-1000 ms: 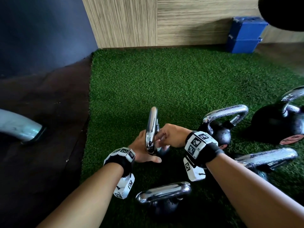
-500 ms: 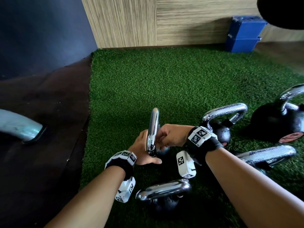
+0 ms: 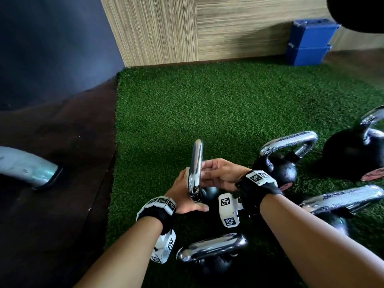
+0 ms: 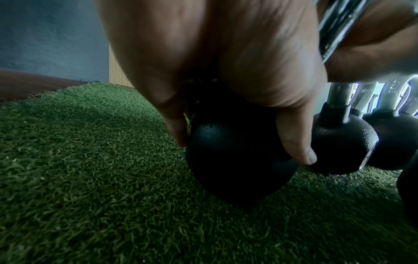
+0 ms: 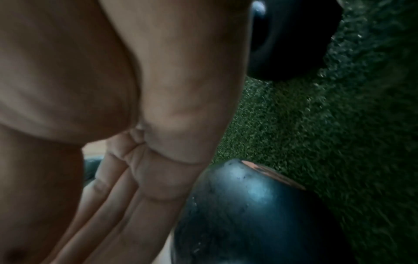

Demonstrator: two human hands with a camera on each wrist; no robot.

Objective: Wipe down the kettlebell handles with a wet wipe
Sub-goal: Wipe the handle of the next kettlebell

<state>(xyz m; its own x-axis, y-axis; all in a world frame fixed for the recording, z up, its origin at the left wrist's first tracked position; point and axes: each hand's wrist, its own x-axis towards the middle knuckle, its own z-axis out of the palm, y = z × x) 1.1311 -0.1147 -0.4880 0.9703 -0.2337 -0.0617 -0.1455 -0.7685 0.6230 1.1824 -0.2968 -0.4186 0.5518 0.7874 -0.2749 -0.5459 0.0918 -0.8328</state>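
A small black kettlebell (image 4: 226, 160) stands on green turf (image 3: 207, 100), its chrome handle (image 3: 196, 163) edge-on to me. My left hand (image 3: 185, 194) grips the ball from above, thumb and fingers (image 4: 298, 142) curled down its sides. My right hand (image 3: 222, 173) reaches in from the right and pinches a pale wet wipe (image 3: 205, 162) against the handle's side. Most of the wipe is hidden by the fingers. In the right wrist view only my palm and fingers (image 5: 113, 214) show, with a black ball (image 5: 248, 214) behind them.
Other chrome-handled kettlebells crowd close: one just in front of me (image 3: 212, 248), one to the right (image 3: 288, 146), one lying lower right (image 3: 342, 198), a large one far right (image 3: 353, 161). Blue blocks (image 3: 309, 42) sit by the wooden wall. A metal pipe (image 3: 27, 167) crosses the dark floor at left.
My right wrist has swung a little to the left and the hand has turned on the handle, so the wipe now shows between thumb and fingers. The kettlebell and left hand have barely moved.
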